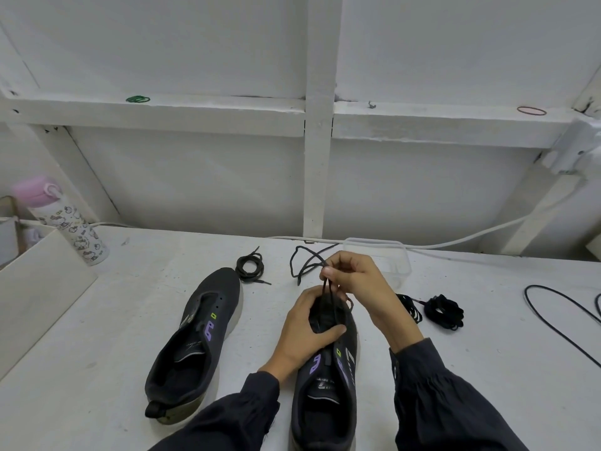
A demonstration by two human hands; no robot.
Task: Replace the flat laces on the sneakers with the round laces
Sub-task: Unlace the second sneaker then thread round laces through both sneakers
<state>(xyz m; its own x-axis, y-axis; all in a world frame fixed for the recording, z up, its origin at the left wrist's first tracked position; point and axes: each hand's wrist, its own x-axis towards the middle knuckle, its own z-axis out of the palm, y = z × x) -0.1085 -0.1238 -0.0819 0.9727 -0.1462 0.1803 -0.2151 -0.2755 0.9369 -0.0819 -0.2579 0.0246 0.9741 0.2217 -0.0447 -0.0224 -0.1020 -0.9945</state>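
Two dark sneakers with purple marks lie on the white table. The left sneaker (195,346) has bare eyelets and no lace. My left hand (305,330) grips the front of the right sneaker (325,385), thumb across its tongue. My right hand (351,281) pinches a thin black round lace (305,262) just above the eyelets; its strands run down into the shoe and its free end loops away on the table behind. A coiled round lace (249,264) lies beyond the left sneaker's toe. Bundled black flat laces (442,312) lie to the right.
A clear plastic box (390,258) stands behind my right hand. A pink-capped printed bottle (65,222) and a white board (42,288) are at the left. A black cable (559,320) crosses the table at the right; a white cable (455,244) runs along the back wall.
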